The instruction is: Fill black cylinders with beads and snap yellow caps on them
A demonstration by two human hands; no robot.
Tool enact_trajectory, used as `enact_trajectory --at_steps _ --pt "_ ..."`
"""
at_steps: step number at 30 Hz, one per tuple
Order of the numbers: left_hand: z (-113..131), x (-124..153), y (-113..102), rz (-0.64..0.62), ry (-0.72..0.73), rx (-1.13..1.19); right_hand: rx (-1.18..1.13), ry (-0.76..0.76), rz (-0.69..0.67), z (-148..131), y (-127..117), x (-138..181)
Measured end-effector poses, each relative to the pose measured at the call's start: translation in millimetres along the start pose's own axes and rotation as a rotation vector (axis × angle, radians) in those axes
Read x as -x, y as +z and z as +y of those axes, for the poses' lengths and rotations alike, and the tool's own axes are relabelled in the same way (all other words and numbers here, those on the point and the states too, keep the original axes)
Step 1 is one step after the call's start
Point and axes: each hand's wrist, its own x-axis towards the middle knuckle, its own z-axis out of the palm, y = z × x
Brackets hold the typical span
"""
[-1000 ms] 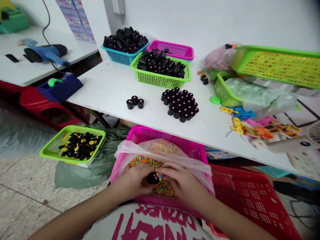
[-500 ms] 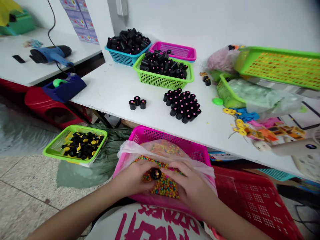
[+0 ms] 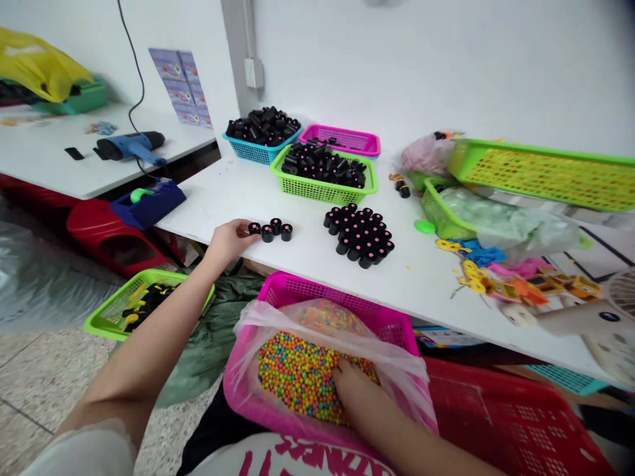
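Observation:
My left hand (image 3: 231, 239) reaches out over the white table (image 3: 223, 192), its fingers closed on a small black cylinder (image 3: 254, 228) with a pink center. Right beside that piece stand three similar upright cylinders (image 3: 276, 225). My right hand (image 3: 354, 390) is sunk into the small multicolored beads (image 3: 292, 370), which hide its fingers. The beads lie in a clear plastic bag (image 3: 248, 334) that lines a pink basket (image 3: 268, 284) at my lap. Farther right on the table, a tight cluster of black cylinders (image 3: 360, 235) stands upright.
Behind them, a green basket (image 3: 317, 192) and a blue basket (image 3: 253, 151) hold heaps of black cylinders. A green basket (image 3: 104, 317) with black and yellow pieces sits low left. A red crate (image 3: 501, 410) is low right. A blue heat gun (image 3: 131, 145) lies on the left table.
My left hand has moved from above the beads out to the table with a black cylinder, joining the group of three. My right hand has gone down into the beads. The view has tilted up.

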Motion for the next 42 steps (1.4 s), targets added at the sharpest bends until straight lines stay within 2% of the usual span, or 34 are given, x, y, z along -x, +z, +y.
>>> enact_trajectory --at_steps 3,5,6,8,9,10,11,15,18,20,23,25,27,29,32,35,39,42 --pt "4 -7 0 -0.01 -0.026 -0.006 -0.113 -0.104 0.011 -4 2 -7" --pt "20 -3 2 0.066 -0.017 -0.048 -0.181 -0.134 0.023 -5 -1 -7" --pt "31 1 6 0.125 0.022 -0.07 -0.21 -0.142 0.028 -6 -3 -7" --pt "59 12 23 0.169 0.188 -0.083 -0.255 -0.156 0.033 -6 -7 -6" --pt "74 18 35 0.117 0.292 -0.05 -0.273 -0.166 0.033 -6 -9 -5" --pt "88 23 50 -0.047 0.396 -0.004 -0.289 -0.176 0.034 -6 -11 -4" --pt "101 27 67 -0.129 0.437 0.012 -0.301 -0.186 0.038 -7 -12 -4" --pt "131 31 126 -0.224 0.442 0.018 -0.328 -0.216 0.054 -8 -15 -3" --pt "134 27 142 -0.241 0.44 0.031 -0.349 -0.23 0.066 -9 -17 -2" --pt "132 31 135 -0.261 0.457 0.047 -0.379 -0.24 0.072 -7 -18 0" --pt "125 53 102 -0.332 0.522 0.081 -0.45 -0.252 0.073 -1 -19 3" --pt "119 79 73 -0.413 0.572 0.118 -0.5 -0.252 0.069 4 -19 7" --pt "109 111 46 -0.549 0.604 0.177 -0.549 -0.243 0.079 9 -20 12" --pt "96 145 29 -0.68 0.58 0.171 -0.599 -0.231 0.127 11 -24 17" --pt "74 187 27 -0.805 0.5 0.141 -0.646 -0.246 0.211 10 -35 25" --pt "59 211 40 -0.83 0.405 0.135 -0.612 -0.338 0.295 4 -45 30" --pt "58 216 51 -0.83 0.359 0.162 -0.463 -0.474 0.442 -5 -47 30" --pt "60 213 52 -0.813 0.362 0.201 -0.42 -0.481 0.482 -10 -45 29"
